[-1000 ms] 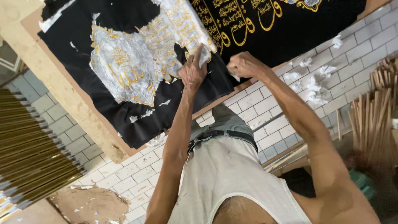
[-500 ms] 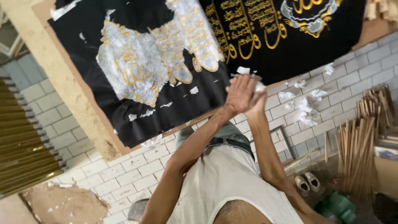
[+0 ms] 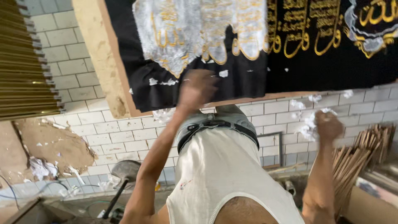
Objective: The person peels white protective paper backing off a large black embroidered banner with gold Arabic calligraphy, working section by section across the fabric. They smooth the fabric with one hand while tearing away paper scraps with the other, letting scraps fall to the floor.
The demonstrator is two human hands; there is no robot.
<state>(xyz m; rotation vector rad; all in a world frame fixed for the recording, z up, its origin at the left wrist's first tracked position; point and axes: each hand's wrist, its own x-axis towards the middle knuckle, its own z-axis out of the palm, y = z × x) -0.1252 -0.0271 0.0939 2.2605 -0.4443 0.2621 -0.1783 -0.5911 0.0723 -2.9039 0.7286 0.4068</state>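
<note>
**Black embroidered cloth, white backing paper coming off in scraps**

Head view, looking down past own white sleeveless vest (image 3: 224, 174) and belted grey waistband (image 3: 217, 122).

- Left hand (image 3: 198, 88) blurred, raised against lower edge of large black cloth with gold embroidered lettering (image 3: 327, 62), stretched over pale wooden frame (image 3: 97, 62). Fingers look curled together; whether clamped on a scrap, cannot tell through the blur.
- Right hand (image 3: 328, 125) low and away from cloth, out over the tiled floor, fingers closed around crumpled white paper scrap (image 3: 310, 126).
- Silvery-white paper layer (image 3: 195, 31) covering left part of the embroidery; gold thread showing through along its ragged lower margin. Small white flecks (image 3: 224, 73) stuck to bare black cloth just beside left hand.

Handling, as judged: paper thin, light, brittle, tearing into bits rather than sheets; best pinched at a loose torn margin and drawn flat along the cloth. Cloth soft but taut on frame; raised gold thread likely to snag, so grip paper only.

Surface and room:
- Pale rectangular floor tiles (image 3: 124, 137), littered with paper bits (image 3: 304, 101).
- Bundle of thin wooden sticks (image 3: 356, 161) at right.
- Stack of gold-coloured rods (image 3: 25, 62) at left.
- Worn brown mat (image 3: 54, 145) beside round metal tool with dark handle (image 3: 122, 174).
</note>
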